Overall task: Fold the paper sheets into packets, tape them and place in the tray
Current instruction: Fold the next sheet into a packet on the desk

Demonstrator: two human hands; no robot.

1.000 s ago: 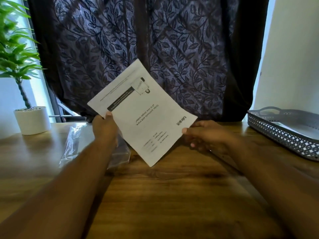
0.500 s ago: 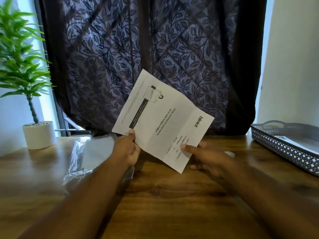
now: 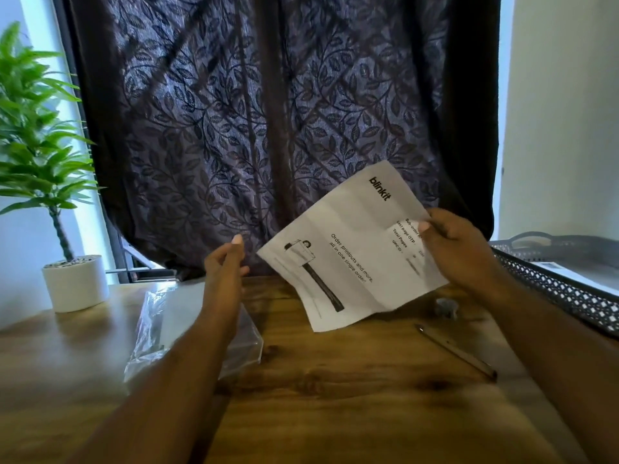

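Observation:
A white printed paper sheet (image 3: 348, 249) hangs tilted in the air above the wooden table (image 3: 335, 396), its black logo at the upper end. My right hand (image 3: 459, 252) pinches the sheet's right edge between thumb and fingers. My left hand (image 3: 226, 266) floats just left of the sheet with fingers apart, not touching it. A grey perforated tray (image 3: 552, 286) stands at the right edge of the table with something white lying inside.
A clear plastic sleeve (image 3: 157, 329) with paper inside lies on the table under my left forearm. A pen (image 3: 455, 351) and a small grey object (image 3: 445, 306) lie at right. A potted plant (image 3: 75, 283) stands at far left. A dark curtain hangs behind.
My left hand has let go of the sheet. My right hand has taken it, turned it round and carried it to the right. The camera has tilted, showing the pen.

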